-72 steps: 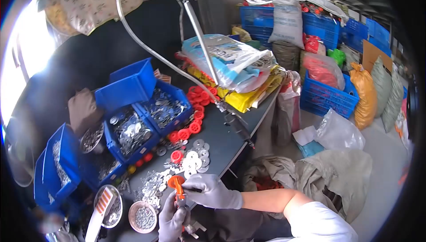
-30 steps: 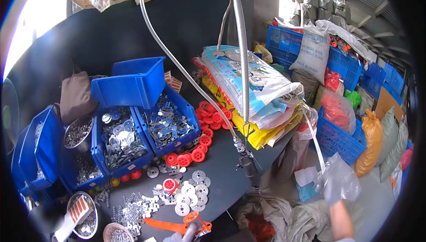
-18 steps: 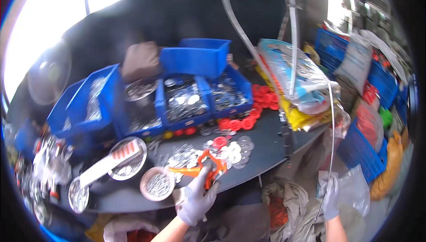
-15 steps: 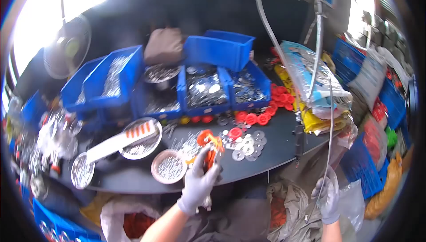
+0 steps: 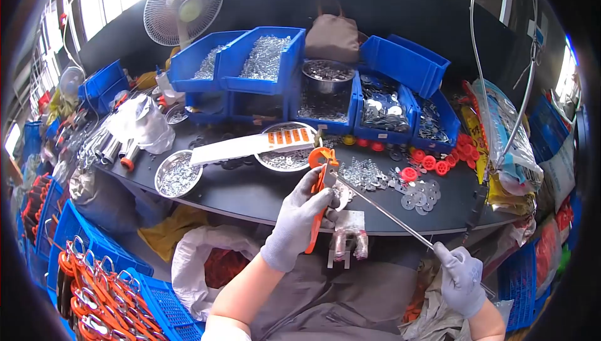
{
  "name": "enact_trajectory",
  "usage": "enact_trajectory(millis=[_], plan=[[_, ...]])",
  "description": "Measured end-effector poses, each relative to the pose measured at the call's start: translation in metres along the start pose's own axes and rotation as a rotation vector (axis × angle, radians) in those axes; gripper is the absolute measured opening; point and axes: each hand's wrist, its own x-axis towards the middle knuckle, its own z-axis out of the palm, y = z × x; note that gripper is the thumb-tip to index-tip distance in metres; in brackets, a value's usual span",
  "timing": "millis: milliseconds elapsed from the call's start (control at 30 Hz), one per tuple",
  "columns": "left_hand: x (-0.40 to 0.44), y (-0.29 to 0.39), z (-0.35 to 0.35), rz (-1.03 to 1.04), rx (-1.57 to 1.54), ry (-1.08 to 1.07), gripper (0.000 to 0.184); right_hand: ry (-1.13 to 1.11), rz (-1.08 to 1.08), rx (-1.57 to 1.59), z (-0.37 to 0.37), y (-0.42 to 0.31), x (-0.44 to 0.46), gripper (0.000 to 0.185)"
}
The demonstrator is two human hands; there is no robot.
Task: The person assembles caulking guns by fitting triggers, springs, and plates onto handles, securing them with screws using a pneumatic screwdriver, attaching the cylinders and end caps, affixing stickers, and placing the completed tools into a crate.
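Note:
My gloved left hand [image 5: 303, 213] is closed around an orange tool-like part [image 5: 319, 194] with a round orange piece at its top, held near the table's front edge. My gloved right hand [image 5: 462, 276], at the lower right, grips a long thin metal rod [image 5: 394, 217]. The rod's far end meets the orange part by my left fingertips; whether it is inserted cannot be made out. Just below, a metal fixture [image 5: 349, 234] projects from the table edge. Silver discs [image 5: 421, 197] and small metal pieces [image 5: 363, 173] lie on the tabletop beyond.
Blue bins [image 5: 260, 59] of metal parts line the table's back. A white strip [image 5: 228, 150] rests across a bowl [image 5: 285, 161]; another bowl [image 5: 178, 175] stands left. A hanging power driver [image 5: 477, 206] is at right. Blue crates [image 5: 94, 231] with orange-strapped hardware stand lower left.
The view has swung left. My right hand, out at the right with the rod upright, has brought the rod down to a slant, its far end now at the orange part in my left hand.

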Motion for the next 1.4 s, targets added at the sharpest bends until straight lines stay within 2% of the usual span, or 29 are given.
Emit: enact_trajectory(millis=[67, 133, 167, 200, 267, 300, 333, 400, 433, 467, 533, 567, 667, 700, 733, 800, 867, 933, 967, 1033, 1067, 1133, 1167, 1200, 1267, 1300, 1333, 1400], plan=[[-0.003, 0.000, -0.005, -0.006, 0.049, 0.056, 0.049, -0.023, 0.008, -0.054, -0.001, -0.003, 0.001, 0.053], [0.002, -0.009, -0.014, 0.759, 1.087, 0.207, 0.049, -0.012, 0.024, -0.048, -0.001, -0.008, 0.008, 0.052], [0.001, -0.006, -0.011, 0.672, 1.090, 0.206, 0.052, -0.001, 0.035, -0.026, 0.002, -0.008, 0.010, 0.051], [0.000, -0.005, -0.007, 0.670, 1.081, 0.198, 0.052, -0.004, 0.042, -0.034, 0.007, -0.003, 0.009, 0.051], [0.001, -0.006, 0.001, 0.499, 1.279, 0.101, 0.055, -0.105, 0.095, 0.271, 0.024, 0.015, 0.007, 0.047], [0.005, -0.004, -0.001, 0.381, 1.243, 0.065, 0.056, -0.222, 0.490, 0.729, 0.034, 0.017, 0.000, 0.042], [0.010, -0.008, -0.005, 0.396, 1.237, 0.076, 0.056, -0.322, 0.844, 1.137, 0.035, 0.016, 0.001, 0.039], [0.016, -0.020, -0.016, 0.520, 1.101, 0.003, 0.057, -0.458, 1.143, 1.496, 0.029, 0.008, 0.012, 0.038], [0.013, -0.016, -0.009, 0.418, 1.183, 0.014, 0.060, -0.457, 1.140, 1.623, 0.036, 0.009, 0.010, 0.039], [0.014, -0.019, -0.008, 0.411, 1.186, 0.021, 0.060, -0.468, 1.142, 1.626, 0.050, 0.012, 0.007, 0.039], [0.019, -0.024, -0.008, 0.372, 1.285, 0.090, 0.065, -0.028, 0.083, 0.284, 0.078, 0.019, 0.006, 0.041], [0.020, -0.023, -0.007, 0.409, 1.293, 0.098, 0.067, -0.026, 0.077, 0.288, 0.077, 0.017, 0.005, 0.041], [0.019, -0.005, -0.008, 0.431, 1.237, 0.002, 0.064, -0.354, 0.935, 1.364, 0.063, 0.008, 0.009, 0.044], [0.018, -0.001, -0.007, 0.429, 1.222, -0.017, 0.064, -0.370, 1.006, 1.572, 0.065, 0.009, 0.005, 0.043], [0.019, 0.000, -0.006, 0.433, 1.223, -0.015, 0.064, -0.371, 1.001, 1.572, 0.066, 0.009, 0.004, 0.043], [0.020, -0.001, -0.006, 0.616, 1.156, 0.000, 0.061, -0.319, 0.909, 1.630, 0.070, 0.006, 0.001, 0.042], [0.015, 0.009, 0.001, 0.597, 1.119, -0.015, 0.059, -0.310, 0.872, 1.662, 0.075, 0.007, -0.002, 0.043], [0.012, 0.015, 0.007, 0.577, 1.238, -0.022, 0.055, -0.181, 0.760, 1.372, 0.077, 0.000, -0.004, 0.042], [0.014, 0.012, 0.006, 0.580, 1.238, -0.026, 0.055, -0.177, 0.760, 1.372, 0.080, 0.001, -0.006, 0.042], [0.017, 0.003, 0.003, 0.747, 1.201, 0.074, 0.053, -0.036, 0.545, 1.082, 0.088, 0.004, -0.008, 0.041], [0.016, 0.005, 0.004, 0.762, 1.203, 0.077, 0.053, -0.028, 0.531, 1.082, 0.086, 0.002, -0.007, 0.041], [0.012, 0.014, 0.008, 0.716, 1.129, 0.067, 0.051, -0.054, 0.596, 1.280, 0.078, -0.004, -0.001, 0.042], [0.014, 0.017, 0.007, 0.787, 1.104, 0.037, 0.051, -0.093, 0.693, 1.280, 0.075, -0.005, 0.002, 0.043], [0.011, 0.019, 0.008, 0.791, 1.173, 0.029, 0.049, -0.091, 0.674, 1.277, 0.072, -0.005, 0.008, 0.043], [0.009, 0.015, 0.011, 0.897, 1.203, -0.023, 0.049, -0.338, 0.858, 1.835, 0.065, -0.003, 0.020, 0.043], [0.003, 0.012, 0.015, 0.869, 1.201, -0.075, 0.051, -0.462, 0.799, 2.112, 0.068, 0.001, 0.025, 0.043], [0.000, 0.007, 0.019, 0.916, 1.156, -0.092, 0.056, -0.460, 0.790, 2.118, 0.070, 0.002, 0.029, 0.043], [-0.005, 0.011, 0.019, 0.862, 1.172, -0.072, 0.060, -0.524, 0.722, 2.286, 0.069, 0.002, 0.043, 0.042]])
